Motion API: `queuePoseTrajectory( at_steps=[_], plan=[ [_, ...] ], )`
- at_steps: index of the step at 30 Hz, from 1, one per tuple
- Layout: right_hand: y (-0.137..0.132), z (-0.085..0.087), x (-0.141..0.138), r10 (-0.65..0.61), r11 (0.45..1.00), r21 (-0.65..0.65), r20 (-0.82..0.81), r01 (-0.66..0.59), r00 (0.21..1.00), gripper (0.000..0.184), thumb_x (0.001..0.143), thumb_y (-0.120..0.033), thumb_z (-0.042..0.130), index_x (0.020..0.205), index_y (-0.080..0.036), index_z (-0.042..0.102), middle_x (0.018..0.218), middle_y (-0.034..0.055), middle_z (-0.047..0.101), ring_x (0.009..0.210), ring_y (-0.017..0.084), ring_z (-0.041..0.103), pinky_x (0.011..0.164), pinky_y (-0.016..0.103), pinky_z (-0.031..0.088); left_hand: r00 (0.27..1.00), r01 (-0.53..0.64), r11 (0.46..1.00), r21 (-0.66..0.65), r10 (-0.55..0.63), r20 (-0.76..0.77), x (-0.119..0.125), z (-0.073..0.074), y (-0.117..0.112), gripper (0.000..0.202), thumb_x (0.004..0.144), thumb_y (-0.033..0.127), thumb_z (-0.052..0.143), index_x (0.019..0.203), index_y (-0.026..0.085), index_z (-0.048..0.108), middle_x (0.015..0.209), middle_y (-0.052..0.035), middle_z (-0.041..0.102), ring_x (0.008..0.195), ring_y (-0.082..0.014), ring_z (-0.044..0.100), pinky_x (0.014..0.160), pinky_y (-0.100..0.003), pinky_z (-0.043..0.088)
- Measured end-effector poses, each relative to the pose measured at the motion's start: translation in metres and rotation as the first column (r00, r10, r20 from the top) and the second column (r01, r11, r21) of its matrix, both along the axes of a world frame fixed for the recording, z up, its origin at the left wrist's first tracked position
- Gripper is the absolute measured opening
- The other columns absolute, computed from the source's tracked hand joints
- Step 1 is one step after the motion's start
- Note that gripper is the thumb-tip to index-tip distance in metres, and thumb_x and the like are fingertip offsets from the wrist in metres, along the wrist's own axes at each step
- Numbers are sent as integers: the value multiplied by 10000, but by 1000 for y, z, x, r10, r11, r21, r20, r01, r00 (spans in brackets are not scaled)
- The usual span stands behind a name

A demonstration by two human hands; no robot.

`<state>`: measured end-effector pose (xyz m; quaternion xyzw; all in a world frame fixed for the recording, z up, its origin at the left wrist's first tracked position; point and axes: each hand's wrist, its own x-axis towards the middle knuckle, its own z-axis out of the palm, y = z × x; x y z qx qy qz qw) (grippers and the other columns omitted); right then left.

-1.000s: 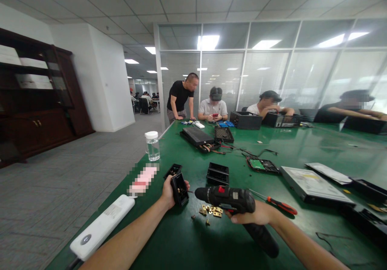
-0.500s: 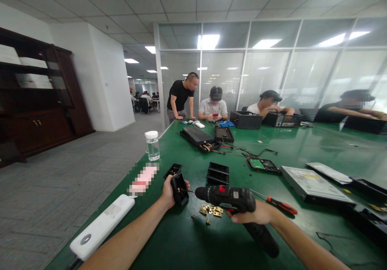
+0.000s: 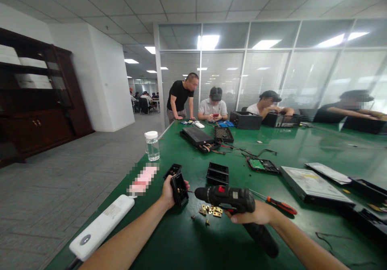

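Note:
My left hand (image 3: 169, 190) is closed around a small black plastic box (image 3: 180, 190) with brass-coloured parts inside, tilted up off the table. In my right hand (image 3: 252, 214) is a black cordless drill (image 3: 231, 198) with a red switch, its bit pointing left at the box's right side. Whether the bit touches the box I cannot tell. Several small brass plates (image 3: 217, 211) lie under the drill, with loose screws (image 3: 207, 222) beside them. Another black box (image 3: 173, 170) with brass parts sits just behind my left hand. Two-part black trays (image 3: 217, 174) stand beyond the drill.
A white power strip (image 3: 104, 223) runs along the left table edge, near a water jar (image 3: 152, 146). To the right lie an orange-handled screwdriver (image 3: 282, 205), an opened circuit-board case (image 3: 263, 164) and a flat metal drive (image 3: 314, 185). People (image 3: 213, 106) are at the far side.
Almost nothing differs. Both hands, the drill and the box stay in nearly the same place.

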<state>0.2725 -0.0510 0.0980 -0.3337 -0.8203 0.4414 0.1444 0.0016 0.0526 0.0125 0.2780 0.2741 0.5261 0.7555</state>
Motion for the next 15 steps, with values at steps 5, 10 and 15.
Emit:
queuePoseTrajectory(
  at_steps=[5,10,15],
  plan=[
    [1,-2,2,-17,1000,-4,12,17,1000,174,705,-290,471,870,-261,519,821,23,533,780,135,514,695,232,413,1000,-2,1000,-10,2,0,0,2,-2,431,666,401,353,705,27,565,690,-168,590,688,-253,561,637,-375,415],
    [0,-1,2,-24,1000,-2,20,24,1000,169,703,-302,471,859,-260,521,809,26,538,773,138,519,693,238,418,1000,-17,999,-43,17,3,0,5,-4,406,669,380,354,708,34,562,670,-157,593,673,-240,566,623,-355,420],
    [-2,2,0,-31,1000,0,17,31,999,182,694,-316,474,855,-252,527,807,33,540,768,147,521,690,245,422,1000,8,1000,-3,-8,-19,0,4,-2,425,667,393,352,708,27,563,683,-169,590,671,-242,565,635,-360,416]
  ],
)
